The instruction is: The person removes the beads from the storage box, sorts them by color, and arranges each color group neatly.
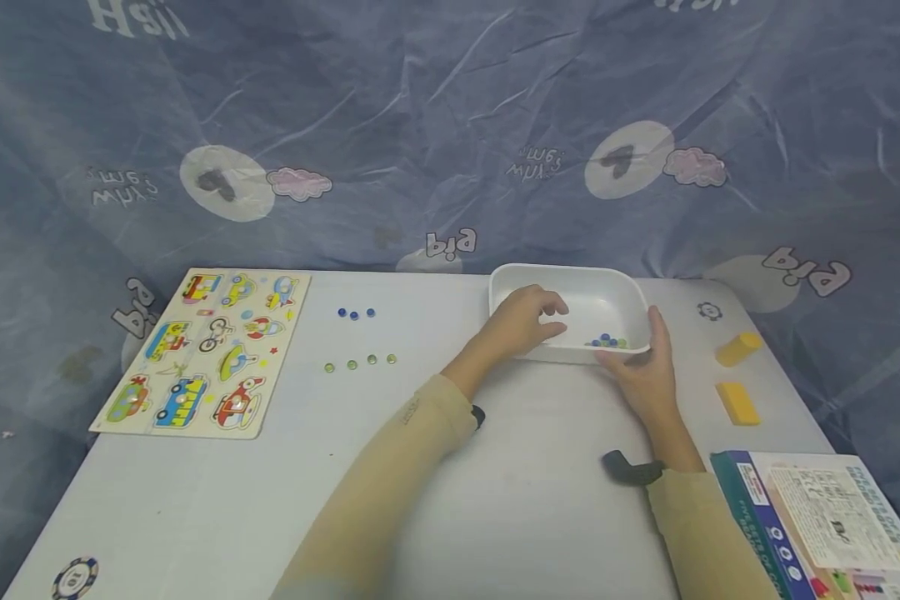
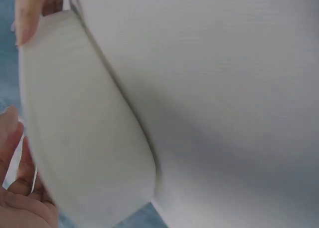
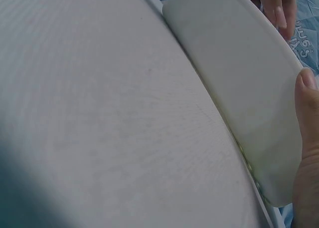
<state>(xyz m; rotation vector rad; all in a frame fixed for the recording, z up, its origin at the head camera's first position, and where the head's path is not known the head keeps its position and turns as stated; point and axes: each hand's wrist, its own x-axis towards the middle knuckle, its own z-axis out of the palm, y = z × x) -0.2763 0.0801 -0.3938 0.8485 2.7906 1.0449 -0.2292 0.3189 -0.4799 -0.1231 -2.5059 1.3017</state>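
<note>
A white rectangular tray (image 1: 570, 356) stands toward the back of the table, right of the middle. Blue and green beads (image 1: 609, 341) lie gathered at its front right corner. My right hand (image 1: 648, 379) grips that corner, thumb on the front rim and fingers along the right side; in the right wrist view the thumb (image 3: 308, 86) presses the tray's rim. Over the tray's left part reaches my left hand (image 1: 523, 321), fingers loosely bent and thumb apart from them, with nothing visible between. In the left wrist view the same hand (image 2: 22, 203) is beside the tray wall.
Left of the tray lie three blue beads (image 1: 354, 316) and, nearer me, a row of several green ones (image 1: 352, 365). A vehicle puzzle board (image 1: 202, 354) lies at left. Two yellow blocks (image 1: 738, 404) and a colourful box (image 1: 825, 517) are at right.
</note>
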